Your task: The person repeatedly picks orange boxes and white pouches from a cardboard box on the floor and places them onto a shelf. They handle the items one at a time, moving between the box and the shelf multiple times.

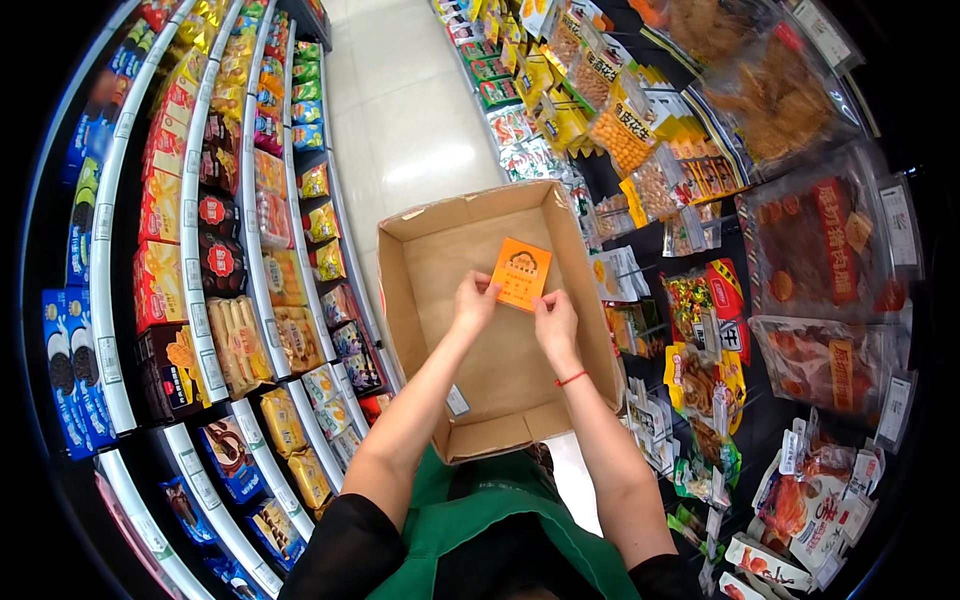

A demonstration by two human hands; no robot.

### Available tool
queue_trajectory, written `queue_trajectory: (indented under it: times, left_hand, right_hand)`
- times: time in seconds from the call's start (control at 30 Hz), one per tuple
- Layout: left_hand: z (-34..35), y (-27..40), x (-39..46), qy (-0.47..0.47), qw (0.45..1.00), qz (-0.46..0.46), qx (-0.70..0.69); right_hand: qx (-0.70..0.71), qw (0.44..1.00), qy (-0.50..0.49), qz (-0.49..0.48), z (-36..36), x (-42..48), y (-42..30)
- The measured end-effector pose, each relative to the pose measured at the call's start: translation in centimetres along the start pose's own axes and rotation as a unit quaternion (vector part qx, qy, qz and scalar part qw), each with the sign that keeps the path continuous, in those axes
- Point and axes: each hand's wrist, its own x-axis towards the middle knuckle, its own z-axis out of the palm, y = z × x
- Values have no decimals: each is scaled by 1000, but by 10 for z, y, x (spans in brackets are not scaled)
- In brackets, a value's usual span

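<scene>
Both of my hands hold a small orange packet [523, 271] that bears dark printing. My left hand [475, 300] pinches its lower left edge between thumb and fingers. At the packet's lower right corner, my right hand [556, 321] grips it the same way; a red cord circles that wrist. Beneath the hands is an open cardboard box [427, 330], its brown bottom bare apart from a small white label [457, 400] near the lower left corner. What supports the box is hidden from view.
Left of me, tiered shelves with white price rails [196, 225] carry boxed and bagged snacks [159, 277]. At right, a dark rack holds hanging bags of nuts [625, 133] and large meat-snack packs [810, 232]. A pale tiled aisle floor [390, 97] runs ahead between them.
</scene>
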Motion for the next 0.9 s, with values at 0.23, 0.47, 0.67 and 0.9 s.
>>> queue_trajectory:
  times: [0.23,0.47,0.67,0.9]
  left_hand:
    - [-38,29,-30,-69,997,10,-45]
    - [-61,56,-74,-171,982,49,-70]
    - [-55,94,-118,-223,966,77,-109]
    - [-43,126,-170,-295,939,134,-118]
  right_hand:
    - [147,987,-48,40,-18,-25,4]
    - [274,958,-85,24,-78,-76,-28]
    - [273,959,-72,-17,-118,-112,-21]
    - [314,947,-11,-64,-171,-160,-21]
